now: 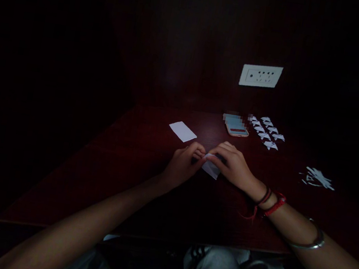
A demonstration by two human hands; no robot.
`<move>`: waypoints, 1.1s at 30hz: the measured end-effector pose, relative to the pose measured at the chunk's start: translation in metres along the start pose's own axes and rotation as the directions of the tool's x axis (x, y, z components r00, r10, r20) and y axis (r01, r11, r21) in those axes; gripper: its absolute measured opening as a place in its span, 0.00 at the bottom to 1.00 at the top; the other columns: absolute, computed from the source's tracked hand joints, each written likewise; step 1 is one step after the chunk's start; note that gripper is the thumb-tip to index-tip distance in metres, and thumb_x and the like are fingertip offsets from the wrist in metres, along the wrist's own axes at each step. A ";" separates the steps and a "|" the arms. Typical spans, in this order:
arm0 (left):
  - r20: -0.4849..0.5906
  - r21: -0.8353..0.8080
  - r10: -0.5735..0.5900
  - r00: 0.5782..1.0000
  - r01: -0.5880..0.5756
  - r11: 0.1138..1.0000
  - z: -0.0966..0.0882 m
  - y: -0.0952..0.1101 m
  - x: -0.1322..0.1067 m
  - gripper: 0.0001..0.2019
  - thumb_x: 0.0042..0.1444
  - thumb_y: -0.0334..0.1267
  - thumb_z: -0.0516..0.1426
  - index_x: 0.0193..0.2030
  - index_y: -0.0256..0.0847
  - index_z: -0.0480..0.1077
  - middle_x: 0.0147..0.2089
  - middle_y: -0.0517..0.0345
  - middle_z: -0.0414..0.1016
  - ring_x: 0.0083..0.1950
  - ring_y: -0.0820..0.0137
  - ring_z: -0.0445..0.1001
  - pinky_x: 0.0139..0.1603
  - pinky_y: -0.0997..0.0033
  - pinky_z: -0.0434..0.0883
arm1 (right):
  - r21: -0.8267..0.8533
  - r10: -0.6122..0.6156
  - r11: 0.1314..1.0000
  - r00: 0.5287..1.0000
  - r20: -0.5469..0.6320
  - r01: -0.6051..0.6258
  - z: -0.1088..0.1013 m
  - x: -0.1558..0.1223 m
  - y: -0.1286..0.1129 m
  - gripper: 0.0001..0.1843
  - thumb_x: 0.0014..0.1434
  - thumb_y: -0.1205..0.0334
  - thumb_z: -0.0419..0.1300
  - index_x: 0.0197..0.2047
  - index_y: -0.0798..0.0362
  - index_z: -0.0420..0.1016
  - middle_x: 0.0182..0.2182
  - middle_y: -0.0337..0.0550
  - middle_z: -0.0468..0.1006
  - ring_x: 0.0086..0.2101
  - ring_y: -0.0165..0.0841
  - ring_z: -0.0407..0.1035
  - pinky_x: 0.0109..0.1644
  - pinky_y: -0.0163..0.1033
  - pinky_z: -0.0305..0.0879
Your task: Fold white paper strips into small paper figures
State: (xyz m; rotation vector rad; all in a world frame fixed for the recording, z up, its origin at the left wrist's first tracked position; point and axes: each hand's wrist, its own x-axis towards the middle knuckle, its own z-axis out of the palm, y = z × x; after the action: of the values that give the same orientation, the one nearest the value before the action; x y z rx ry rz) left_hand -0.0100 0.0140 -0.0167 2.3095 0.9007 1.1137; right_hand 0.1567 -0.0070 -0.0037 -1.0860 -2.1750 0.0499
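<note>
A small white sheet of paper (211, 170) is held between my two hands above the dark red table (126, 167). My left hand (183, 162) pinches its upper left edge with thumb and fingers. On the other side, my right hand (232, 163) grips the top of the same sheet, thumb and fingers closed on it. The upper part of the paper is partly hidden by my fingers, so its folds there are hard to make out. Beyond my left hand, a white paper stack or sheet (182, 131) lies flat.
A phone (237, 127) lies behind my right hand. Several small folded paper pieces (270, 145) sit in rows to its right. Thin white paper strips (320, 178) are heaped farther right. A socket plate (261, 76) is on the back wall.
</note>
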 end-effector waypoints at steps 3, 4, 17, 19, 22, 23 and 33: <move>0.006 0.013 -0.003 1.000 0.003 1.000 0.000 0.003 0.000 0.05 0.52 0.34 0.52 0.36 0.40 0.59 0.32 0.62 0.69 0.33 0.77 0.71 0.32 0.79 0.69 | -0.075 0.005 0.997 1.000 -0.009 -0.005 0.004 0.000 0.000 0.08 0.57 0.63 0.49 0.30 0.54 0.66 0.28 0.41 0.68 0.33 0.32 0.58 0.36 0.37 0.50; 0.012 0.023 -0.005 1.000 0.005 1.000 0.000 0.004 0.001 0.05 0.52 0.34 0.52 0.36 0.40 0.59 0.32 0.62 0.69 0.33 0.77 0.71 0.32 0.79 0.69 | -0.102 0.010 0.995 1.000 -0.014 -0.011 0.005 0.000 0.000 0.08 0.57 0.64 0.48 0.30 0.54 0.66 0.28 0.42 0.68 0.32 0.32 0.58 0.36 0.37 0.50; -0.044 0.147 0.035 0.998 -0.028 0.989 -0.002 -0.003 0.001 0.10 0.50 0.31 0.52 0.40 0.41 0.59 0.31 0.62 0.68 0.35 0.74 0.68 0.37 0.74 0.64 | -0.137 0.075 0.988 0.997 -0.014 -0.076 0.005 -0.001 0.009 0.06 0.53 0.64 0.52 0.27 0.54 0.67 0.28 0.42 0.69 0.33 0.32 0.60 0.36 0.38 0.51; -0.018 0.137 0.035 0.999 -0.032 0.990 -0.002 -0.004 0.001 0.11 0.50 0.31 0.52 0.42 0.41 0.59 0.30 0.63 0.67 0.34 0.74 0.66 0.37 0.73 0.64 | -0.100 0.102 0.990 0.995 -0.012 -0.103 0.004 0.000 0.008 0.07 0.52 0.64 0.53 0.25 0.55 0.68 0.26 0.41 0.69 0.31 0.31 0.61 0.35 0.37 0.52; 0.030 -0.006 -0.025 0.999 0.025 1.000 -0.002 -0.009 0.003 0.13 0.50 0.31 0.51 0.44 0.41 0.59 0.28 0.63 0.64 0.29 0.75 0.64 0.31 0.76 0.63 | 0.106 0.169 0.980 0.985 0.028 -0.171 0.003 0.000 0.013 0.06 0.52 0.63 0.54 0.26 0.55 0.69 0.26 0.40 0.71 0.28 0.29 0.63 0.33 0.35 0.56; 0.044 -0.082 -0.057 0.997 0.061 0.995 -0.003 -0.011 0.004 0.13 0.50 0.32 0.51 0.45 0.41 0.59 0.27 0.64 0.62 0.28 0.76 0.64 0.29 0.77 0.63 | 0.194 0.200 0.960 0.979 0.041 -0.204 0.004 0.000 0.015 0.06 0.52 0.63 0.54 0.28 0.55 0.70 0.26 0.40 0.71 0.28 0.28 0.64 0.33 0.35 0.57; 0.064 0.110 -0.048 0.997 0.041 0.993 -0.004 -0.020 0.004 0.13 0.51 0.30 0.48 0.45 0.44 0.61 0.34 0.61 0.66 0.32 0.73 0.64 0.32 0.73 0.63 | 0.487 0.407 0.766 0.903 0.136 -0.419 0.017 -0.002 0.039 0.16 0.45 0.66 0.58 0.40 0.55 0.66 0.21 0.36 0.71 0.23 0.27 0.65 0.28 0.34 0.62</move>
State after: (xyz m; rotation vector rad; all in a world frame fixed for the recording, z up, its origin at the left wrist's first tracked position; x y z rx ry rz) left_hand -0.0187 0.0314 -0.0239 2.3864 1.0048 0.9857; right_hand 0.1739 0.0210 -0.0307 -1.2183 -1.7396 0.7980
